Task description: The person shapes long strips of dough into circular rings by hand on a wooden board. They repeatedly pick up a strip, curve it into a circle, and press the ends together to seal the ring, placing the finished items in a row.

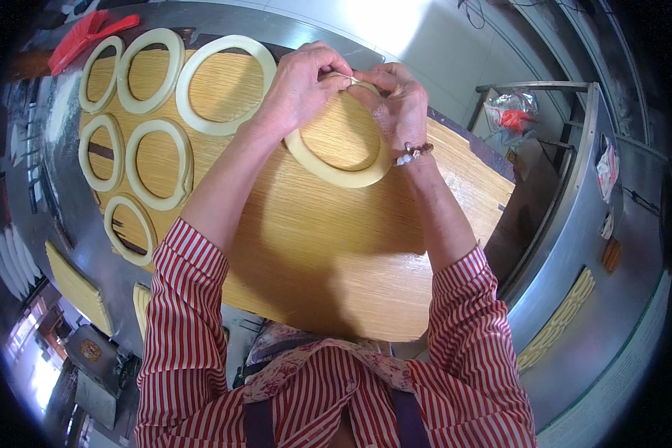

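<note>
A pale dough ring (pixel 343 178) lies on the wooden board (pixel 313 246), its far end lifted between my fingers. My left hand (pixel 302 86) pinches the dough at the top of the loop, thumb and forefinger pressed together. Touching it from the other side, my right hand (pixel 397 101) pinches the same spot, where the two ends of the strip meet. Part of the ring's sides is hidden behind my hands. Just left of my left hand rests another large dough ring (pixel 226 127). Several smaller rings, one of them this dough ring (pixel 159 201), lie farther left.
A red plastic scoop (pixel 86 39) sits at the far left corner, near white flour (pixel 63 112) on the metal counter. To the right stands a metal-framed unit (pixel 552 246) with pale ridged strips (pixel 558 317) on it. A yellowish slab (pixel 78 287) is at lower left.
</note>
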`<action>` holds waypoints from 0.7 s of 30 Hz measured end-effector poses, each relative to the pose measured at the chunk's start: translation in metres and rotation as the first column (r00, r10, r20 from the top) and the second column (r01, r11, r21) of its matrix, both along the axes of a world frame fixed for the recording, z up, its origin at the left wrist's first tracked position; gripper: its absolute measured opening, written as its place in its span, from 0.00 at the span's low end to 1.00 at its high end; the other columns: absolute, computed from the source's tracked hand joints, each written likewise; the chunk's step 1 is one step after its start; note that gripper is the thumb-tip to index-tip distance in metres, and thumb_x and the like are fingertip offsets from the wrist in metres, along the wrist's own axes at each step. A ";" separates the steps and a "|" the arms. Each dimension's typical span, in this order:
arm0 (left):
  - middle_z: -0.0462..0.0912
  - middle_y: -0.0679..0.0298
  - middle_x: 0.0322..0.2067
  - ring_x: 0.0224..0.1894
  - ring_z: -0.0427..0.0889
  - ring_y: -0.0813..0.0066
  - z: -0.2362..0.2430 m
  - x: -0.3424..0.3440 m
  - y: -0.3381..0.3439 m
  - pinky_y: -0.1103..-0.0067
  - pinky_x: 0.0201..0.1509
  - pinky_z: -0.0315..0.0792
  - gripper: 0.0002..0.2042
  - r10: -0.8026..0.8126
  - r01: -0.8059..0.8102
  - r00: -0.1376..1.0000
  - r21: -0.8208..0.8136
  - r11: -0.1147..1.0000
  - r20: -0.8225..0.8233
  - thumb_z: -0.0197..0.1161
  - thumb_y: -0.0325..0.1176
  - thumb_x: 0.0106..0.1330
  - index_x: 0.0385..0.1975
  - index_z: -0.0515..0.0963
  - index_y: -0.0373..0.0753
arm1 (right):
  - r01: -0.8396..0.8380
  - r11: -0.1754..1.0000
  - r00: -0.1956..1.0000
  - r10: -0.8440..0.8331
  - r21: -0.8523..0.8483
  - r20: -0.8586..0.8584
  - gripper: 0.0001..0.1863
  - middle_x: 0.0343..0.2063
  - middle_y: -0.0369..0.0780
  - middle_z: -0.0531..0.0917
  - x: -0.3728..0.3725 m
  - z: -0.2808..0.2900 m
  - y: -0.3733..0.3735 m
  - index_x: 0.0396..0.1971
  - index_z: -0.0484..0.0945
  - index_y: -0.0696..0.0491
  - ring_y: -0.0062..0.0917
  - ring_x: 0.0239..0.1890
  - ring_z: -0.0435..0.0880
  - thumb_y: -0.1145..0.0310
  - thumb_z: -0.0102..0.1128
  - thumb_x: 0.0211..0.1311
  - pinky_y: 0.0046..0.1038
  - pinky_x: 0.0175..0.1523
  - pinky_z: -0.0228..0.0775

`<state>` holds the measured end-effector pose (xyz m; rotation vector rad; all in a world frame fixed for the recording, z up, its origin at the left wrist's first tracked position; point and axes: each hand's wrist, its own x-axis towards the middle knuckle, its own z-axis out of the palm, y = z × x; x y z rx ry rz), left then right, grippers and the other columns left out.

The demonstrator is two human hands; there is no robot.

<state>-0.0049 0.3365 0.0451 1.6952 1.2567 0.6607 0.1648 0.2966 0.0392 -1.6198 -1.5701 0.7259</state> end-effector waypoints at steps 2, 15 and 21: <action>0.81 0.68 0.35 0.34 0.78 0.81 -0.008 0.005 0.006 0.83 0.42 0.75 0.08 0.011 -0.011 1.000 -0.034 0.999 0.017 0.70 0.25 0.59 0.38 0.83 0.36 | -0.011 0.999 1.000 0.011 -0.036 -0.005 0.14 0.32 0.38 0.84 0.003 -0.003 0.005 0.35 0.90 0.49 0.26 0.29 0.82 0.72 0.77 0.44 0.28 0.35 0.75; 0.80 0.59 0.44 0.47 0.79 0.62 -0.010 0.007 0.005 0.71 0.58 0.75 0.19 -0.215 0.319 0.929 0.353 0.879 -0.302 0.67 0.26 0.59 0.52 0.79 0.37 | -0.021 0.995 0.964 0.045 -0.094 0.262 0.20 0.38 0.38 0.86 0.014 0.002 -0.002 0.44 0.86 0.53 0.25 0.36 0.85 0.72 0.76 0.47 0.25 0.40 0.79; 0.79 0.61 0.44 0.45 0.79 0.63 -0.019 0.008 0.001 0.69 0.54 0.75 0.14 -0.171 0.287 0.946 0.465 0.838 -0.276 0.66 0.27 0.61 0.48 0.82 0.37 | 0.006 0.999 0.987 -0.001 -0.033 0.160 0.18 0.37 0.44 0.84 0.018 0.006 -0.016 0.42 0.85 0.56 0.37 0.40 0.84 0.77 0.71 0.46 0.35 0.47 0.77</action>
